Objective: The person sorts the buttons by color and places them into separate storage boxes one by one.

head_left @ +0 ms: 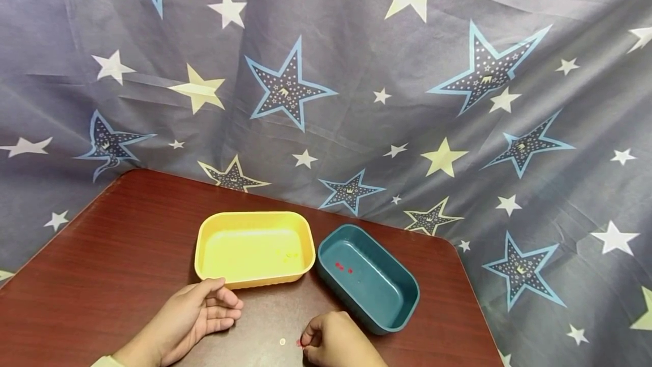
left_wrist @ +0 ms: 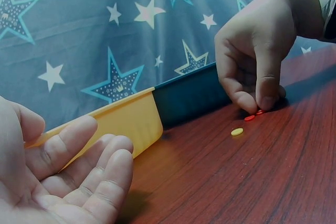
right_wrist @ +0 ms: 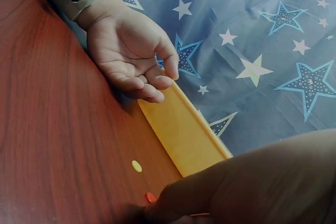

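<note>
My right hand (head_left: 338,340) is lowered to the table, thumb and forefinger pinching at a small red disc (left_wrist: 260,112) that they partly hide. A second red disc (left_wrist: 249,118) lies right beside those fingertips. Slightly apart from it is a small yellow disc (head_left: 282,342), flat on the wood. My left hand (head_left: 196,319) hovers palm-up by the near side of the yellow bin (head_left: 204,276), fingers loosely bent and holding nothing. Several red pieces (head_left: 340,266) lie in the dark teal bin (head_left: 374,321), and a few yellow pieces (head_left: 290,255) in the yellow one.
The two bins stand side by side on a reddish-brown table (head_left: 127,231), the teal one turned at an angle. A grey curtain with stars (head_left: 356,129) hangs behind the table's far edge and along its sides.
</note>
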`<state>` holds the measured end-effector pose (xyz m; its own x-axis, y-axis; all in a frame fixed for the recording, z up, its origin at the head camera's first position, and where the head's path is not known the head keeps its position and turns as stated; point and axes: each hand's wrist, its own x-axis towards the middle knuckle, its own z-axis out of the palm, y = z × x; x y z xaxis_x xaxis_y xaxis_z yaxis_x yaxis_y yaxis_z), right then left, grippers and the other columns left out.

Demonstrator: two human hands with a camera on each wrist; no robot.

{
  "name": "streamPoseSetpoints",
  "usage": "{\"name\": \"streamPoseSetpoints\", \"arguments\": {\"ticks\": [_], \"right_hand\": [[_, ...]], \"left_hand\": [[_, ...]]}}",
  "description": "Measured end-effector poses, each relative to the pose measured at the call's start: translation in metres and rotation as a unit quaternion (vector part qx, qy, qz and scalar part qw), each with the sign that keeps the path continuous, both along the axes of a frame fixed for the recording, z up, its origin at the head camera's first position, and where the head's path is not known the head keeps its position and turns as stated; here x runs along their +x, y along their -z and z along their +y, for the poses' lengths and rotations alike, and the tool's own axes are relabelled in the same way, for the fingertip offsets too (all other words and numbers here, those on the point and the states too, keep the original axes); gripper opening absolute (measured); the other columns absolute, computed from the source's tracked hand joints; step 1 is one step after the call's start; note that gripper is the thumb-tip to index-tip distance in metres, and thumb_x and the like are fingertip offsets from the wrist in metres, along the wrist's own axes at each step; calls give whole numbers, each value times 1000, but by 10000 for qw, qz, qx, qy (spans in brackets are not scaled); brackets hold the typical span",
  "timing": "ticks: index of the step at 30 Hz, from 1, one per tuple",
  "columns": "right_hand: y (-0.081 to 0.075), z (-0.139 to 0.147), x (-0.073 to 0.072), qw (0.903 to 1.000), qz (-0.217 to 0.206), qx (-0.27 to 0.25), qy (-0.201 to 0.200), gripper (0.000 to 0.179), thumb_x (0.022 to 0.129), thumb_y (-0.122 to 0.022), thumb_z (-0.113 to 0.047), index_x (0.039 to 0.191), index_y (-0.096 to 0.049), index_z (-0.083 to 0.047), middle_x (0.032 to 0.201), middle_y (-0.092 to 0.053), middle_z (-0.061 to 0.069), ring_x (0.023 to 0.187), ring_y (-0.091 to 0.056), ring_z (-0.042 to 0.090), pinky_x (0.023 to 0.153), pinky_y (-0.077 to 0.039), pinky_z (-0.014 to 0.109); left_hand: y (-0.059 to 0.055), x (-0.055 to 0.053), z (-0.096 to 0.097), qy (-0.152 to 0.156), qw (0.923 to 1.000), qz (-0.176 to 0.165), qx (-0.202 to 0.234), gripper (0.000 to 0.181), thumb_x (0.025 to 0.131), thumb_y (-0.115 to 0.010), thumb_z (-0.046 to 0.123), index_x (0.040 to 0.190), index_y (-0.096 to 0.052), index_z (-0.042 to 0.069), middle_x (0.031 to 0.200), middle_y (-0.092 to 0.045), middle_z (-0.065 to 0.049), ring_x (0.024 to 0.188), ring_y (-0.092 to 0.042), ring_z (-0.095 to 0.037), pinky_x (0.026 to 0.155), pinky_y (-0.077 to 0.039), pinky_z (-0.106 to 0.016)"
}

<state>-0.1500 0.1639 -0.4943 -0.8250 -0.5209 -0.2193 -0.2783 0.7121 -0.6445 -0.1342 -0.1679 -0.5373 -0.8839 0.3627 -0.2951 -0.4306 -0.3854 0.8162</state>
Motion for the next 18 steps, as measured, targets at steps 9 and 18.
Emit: {"name": "streamPoseSetpoints", "arguments": {"ticks": [9,18], "right_hand": [[8,-2,-2,9999,-13,-1,110,26,69,-79,-4,70,-67,-27,56,-58,-19,54,-53,-3,54,-46,17],[11,-2,0,9997,84,136,158,28,68,-80,-6,67,-64,-29,54,-55,-19,53,-51,-1,53,-43,19]], "left_hand": [[0,1,0,17,10000,49,25,44,110,-49,43,107,-70,5,111,-74,-12,106,-74,-25,97,-62,-41],[0,1,0,51,9999,85,29,44,111,-49,43,107,-70,5,112,-74,-11,107,-73,-25,98,-62,-42]]}}
